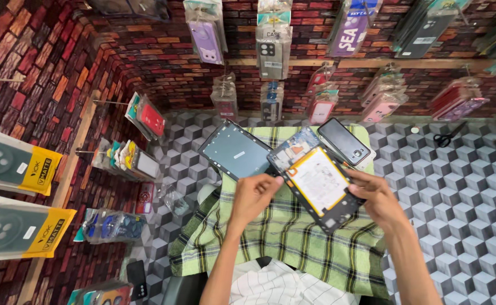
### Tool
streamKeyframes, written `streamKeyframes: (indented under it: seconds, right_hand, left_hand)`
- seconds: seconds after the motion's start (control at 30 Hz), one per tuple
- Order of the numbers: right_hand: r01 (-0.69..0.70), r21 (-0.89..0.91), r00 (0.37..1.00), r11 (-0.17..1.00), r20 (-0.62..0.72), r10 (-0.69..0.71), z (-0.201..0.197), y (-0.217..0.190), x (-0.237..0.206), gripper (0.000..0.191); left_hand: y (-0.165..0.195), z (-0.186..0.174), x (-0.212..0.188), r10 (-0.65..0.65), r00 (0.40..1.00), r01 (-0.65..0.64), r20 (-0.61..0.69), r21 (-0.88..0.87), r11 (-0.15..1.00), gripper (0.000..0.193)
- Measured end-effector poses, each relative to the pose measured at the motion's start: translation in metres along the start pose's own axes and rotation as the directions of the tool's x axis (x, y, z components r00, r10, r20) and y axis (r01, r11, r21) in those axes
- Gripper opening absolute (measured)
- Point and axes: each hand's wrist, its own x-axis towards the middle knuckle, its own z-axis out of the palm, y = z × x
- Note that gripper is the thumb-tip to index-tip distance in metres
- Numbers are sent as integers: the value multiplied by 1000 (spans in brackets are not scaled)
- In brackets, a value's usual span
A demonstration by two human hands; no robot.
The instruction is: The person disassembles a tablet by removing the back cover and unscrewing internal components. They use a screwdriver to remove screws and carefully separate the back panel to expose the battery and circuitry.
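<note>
Opened tablet [322, 183]: on the cloth [293, 237], centre.
Back panel [235, 149]: at its ten o'clock.
Phone [344, 141]: at one o'clock.

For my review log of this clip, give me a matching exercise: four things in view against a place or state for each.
Things:
1. opened tablet
2. detached screen panel
3. dark phone
4. scissors

Places or states:
A. on the cube-patterned surface, far right
B. held between the left hand and the right hand, battery showing
C. lying flat on the checked cloth, left of the hands
D. face down beyond the tablet, camera up

Pairs: 1-B, 2-C, 3-D, 4-A
</note>
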Motion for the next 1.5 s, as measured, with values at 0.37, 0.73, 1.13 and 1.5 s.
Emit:
streamKeyframes:
  seconds: [0.37, 0.73, 1.13, 1.5]
  right_hand:
    - [-158, -183, 986, 970, 17, 164, -48, -20, -16, 44]
    - [-136, -415, 977, 900, 96, 192, -23, -14, 22, 39]
    - [132, -871, 984, 473, 56, -171, 36, -29, 20, 31]
    - [17, -876, 985, 482, -67, -156, 40, -24, 15, 40]
  left_hand:
    - [-7, -19, 10, 516, 855, -372, -48, 637, 675, 59]
    - [1, 8, 76, 491, 871, -347, -16, 689, 637, 45]
    - [-1, -2, 92, 566, 824, -461, -26, 551, 696, 43]
    - [-4, -71, 92, 582, 747, -191, -321, 735, 651, 91]
